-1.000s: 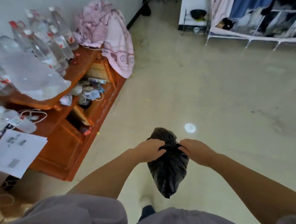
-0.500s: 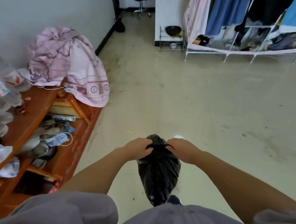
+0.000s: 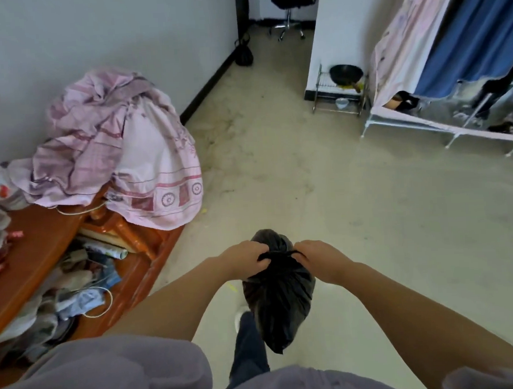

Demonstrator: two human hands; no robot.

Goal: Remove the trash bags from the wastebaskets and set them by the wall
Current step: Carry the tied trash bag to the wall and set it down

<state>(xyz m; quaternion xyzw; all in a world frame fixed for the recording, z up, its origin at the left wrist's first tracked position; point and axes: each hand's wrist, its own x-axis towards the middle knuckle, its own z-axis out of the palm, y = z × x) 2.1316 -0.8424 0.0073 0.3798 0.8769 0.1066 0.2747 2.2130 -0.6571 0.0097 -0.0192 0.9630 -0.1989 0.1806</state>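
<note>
Left hand (image 3: pixel 247 259) and right hand (image 3: pixel 316 258) each pinch a tail of the black trash bag (image 3: pixel 278 295) at its neck; the bag hangs between them above the floor (image 3: pixel 370 217). Pull the tails evenly so the knot closes. Left of the bag stands the table (image 3: pixel 41 237), pink cloth (image 3: pixel 120 154) heaped on it; the wall (image 3: pixel 104 38) beyond.

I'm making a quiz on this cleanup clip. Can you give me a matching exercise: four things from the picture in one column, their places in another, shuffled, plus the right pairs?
Things:
1. black trash bag
2. pink cloth
3. office chair
4. black pan

Places:
A. on a small wire rack by the white wall
B. heaped on the wooden cabinet
C. held at its neck by the left hand and right hand
D. far down the hallway

Pairs: 1-C, 2-B, 3-D, 4-A
</note>
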